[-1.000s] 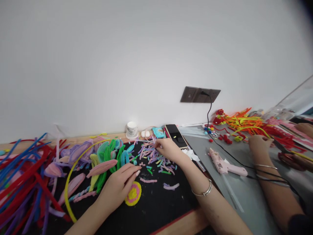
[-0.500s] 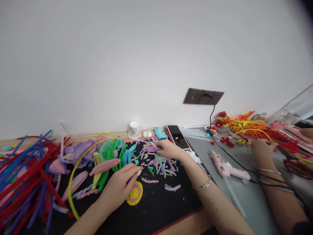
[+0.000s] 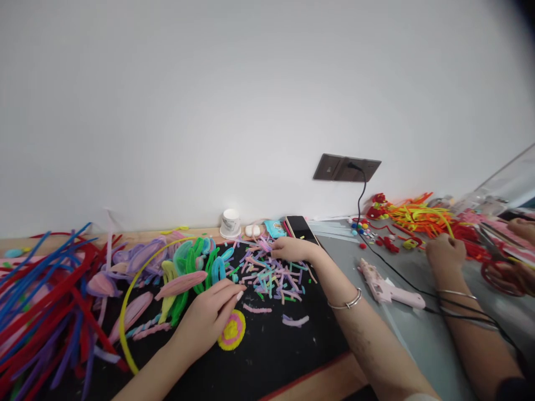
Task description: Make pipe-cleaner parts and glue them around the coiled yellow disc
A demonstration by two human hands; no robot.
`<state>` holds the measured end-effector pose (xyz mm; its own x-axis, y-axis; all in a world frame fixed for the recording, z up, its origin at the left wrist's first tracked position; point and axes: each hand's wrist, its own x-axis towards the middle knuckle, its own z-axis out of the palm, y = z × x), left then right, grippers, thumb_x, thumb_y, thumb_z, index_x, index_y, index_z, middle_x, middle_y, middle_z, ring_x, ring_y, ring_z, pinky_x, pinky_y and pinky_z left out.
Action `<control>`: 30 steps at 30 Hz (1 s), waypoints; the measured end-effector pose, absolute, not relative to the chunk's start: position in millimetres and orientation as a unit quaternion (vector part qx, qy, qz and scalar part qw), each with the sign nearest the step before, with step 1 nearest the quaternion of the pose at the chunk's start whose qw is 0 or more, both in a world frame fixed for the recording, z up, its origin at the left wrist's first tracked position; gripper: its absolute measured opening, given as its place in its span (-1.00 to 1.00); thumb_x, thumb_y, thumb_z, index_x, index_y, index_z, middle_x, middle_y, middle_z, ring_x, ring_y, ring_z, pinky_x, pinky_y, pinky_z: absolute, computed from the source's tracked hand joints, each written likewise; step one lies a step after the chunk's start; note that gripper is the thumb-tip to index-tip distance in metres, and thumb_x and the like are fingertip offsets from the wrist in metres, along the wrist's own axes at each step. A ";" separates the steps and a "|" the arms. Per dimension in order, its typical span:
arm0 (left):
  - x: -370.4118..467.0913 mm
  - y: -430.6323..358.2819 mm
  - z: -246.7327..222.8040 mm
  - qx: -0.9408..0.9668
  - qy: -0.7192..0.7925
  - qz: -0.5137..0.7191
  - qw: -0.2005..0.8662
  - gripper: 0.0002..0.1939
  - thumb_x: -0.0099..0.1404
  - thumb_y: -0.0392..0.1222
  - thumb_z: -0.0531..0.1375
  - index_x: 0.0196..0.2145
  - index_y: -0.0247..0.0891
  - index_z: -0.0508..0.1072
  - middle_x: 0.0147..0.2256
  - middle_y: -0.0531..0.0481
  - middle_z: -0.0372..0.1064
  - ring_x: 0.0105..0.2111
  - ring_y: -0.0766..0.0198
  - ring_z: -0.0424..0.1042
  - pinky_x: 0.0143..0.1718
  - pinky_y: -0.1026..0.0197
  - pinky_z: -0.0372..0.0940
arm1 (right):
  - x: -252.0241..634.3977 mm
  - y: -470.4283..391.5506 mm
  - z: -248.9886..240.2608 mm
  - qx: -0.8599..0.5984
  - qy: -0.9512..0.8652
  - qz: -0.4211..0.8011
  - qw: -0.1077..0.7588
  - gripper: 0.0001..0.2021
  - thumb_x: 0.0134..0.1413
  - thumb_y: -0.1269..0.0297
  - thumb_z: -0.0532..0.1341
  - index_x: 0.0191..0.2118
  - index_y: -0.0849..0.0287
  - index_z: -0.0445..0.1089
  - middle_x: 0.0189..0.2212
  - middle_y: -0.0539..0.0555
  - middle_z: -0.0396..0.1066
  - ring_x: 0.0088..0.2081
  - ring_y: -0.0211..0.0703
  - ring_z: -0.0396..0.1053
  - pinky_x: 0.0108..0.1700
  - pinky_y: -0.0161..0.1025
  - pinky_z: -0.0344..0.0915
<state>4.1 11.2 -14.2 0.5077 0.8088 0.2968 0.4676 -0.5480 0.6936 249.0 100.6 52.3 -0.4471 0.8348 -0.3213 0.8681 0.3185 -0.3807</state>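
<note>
My left hand [image 3: 212, 312] rests over the black mat [image 3: 284, 351] with thumb and fingers pinched together; whatever lies between the fingertips is too small to make out. Just right of it, partly under the thumb, lies a round yellow and pink pipe-cleaner coil [image 3: 232, 329]. My right hand [image 3: 293, 249] reaches to the top of a heap of short cut pipe-cleaner pieces [image 3: 273, 278] in pastel colours. Its fingertips are drawn together at the heap, and anything in them is hidden. A pink piece [image 3: 257, 309] and a lilac piece [image 3: 295, 321] lie apart below the heap.
Long pipe cleaners [image 3: 62, 301] and folded petals [image 3: 181, 285] crowd the left. A paper cup [image 3: 230, 223] and a phone [image 3: 301, 228] stand near the wall. Rightward lies a pink glue gun [image 3: 388, 289] with a black cord; another person's hand holds scissors [image 3: 499, 267].
My right hand has shifted slightly right and up over the heap, whose pieces lie more spread. My left hand stays put. The other person's scissors have come further into view, with blades apart.
</note>
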 end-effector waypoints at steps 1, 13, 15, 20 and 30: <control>4.2 11.2 -14.1 0.823 0.387 0.310 0.276 -0.74 0.36 -0.23 -0.03 -0.16 -0.20 0.43 -0.23 -0.04 0.39 -0.20 0.26 0.39 -0.14 0.26 0.26 | 250.4 100.3 52.9 0.539 0.807 -0.239 0.037 -0.78 -0.01 0.38 0.10 -0.62 0.26 0.30 -0.70 -0.06 0.14 -0.61 -0.33 0.07 -0.53 -0.36 0.03; 5.5 7.5 -11.4 0.822 0.384 0.318 0.276 -0.74 0.36 -0.24 -0.04 -0.17 -0.21 0.43 -0.25 -0.04 0.39 -0.23 0.26 0.39 -0.18 0.26 0.27 | 207.4 73.9 46.1 0.551 0.825 -0.117 -0.055 -0.81 0.06 0.25 0.16 -0.27 0.21 0.45 -0.35 0.15 0.46 -0.26 -0.10 0.36 -0.25 -0.30 0.17; 5.5 7.9 -12.0 0.823 0.384 0.317 0.274 -0.74 0.36 -0.25 -0.04 -0.17 -0.21 0.43 -0.25 -0.04 0.39 -0.23 0.26 0.39 -0.18 0.26 0.26 | 199.8 75.6 34.0 0.571 0.810 -0.120 -0.060 -0.83 0.05 0.30 0.16 -0.28 0.25 0.45 -0.29 0.22 0.46 -0.20 -0.04 0.36 -0.22 -0.26 0.18; 5.8 8.7 -12.2 0.825 0.379 0.314 0.278 -0.74 0.36 -0.24 -0.04 -0.17 -0.22 0.43 -0.24 -0.04 0.38 -0.21 0.27 0.39 -0.16 0.27 0.25 | 206.9 88.0 18.6 0.577 0.793 -0.167 -0.096 -0.75 -0.12 0.59 0.11 -0.35 0.26 0.48 -0.35 0.14 0.49 -0.26 -0.14 0.40 -0.24 -0.32 0.20; 6.2 7.7 -11.2 0.823 0.378 0.319 0.280 -0.74 0.36 -0.25 -0.04 -0.17 -0.21 0.44 -0.25 -0.04 0.38 -0.22 0.27 0.39 -0.17 0.26 0.26 | 227.7 89.8 35.1 0.558 0.764 -0.287 -0.148 -0.69 -0.09 0.60 0.01 -0.22 0.33 0.39 -0.49 0.06 0.44 -0.50 -0.31 0.36 -0.51 -0.44 0.22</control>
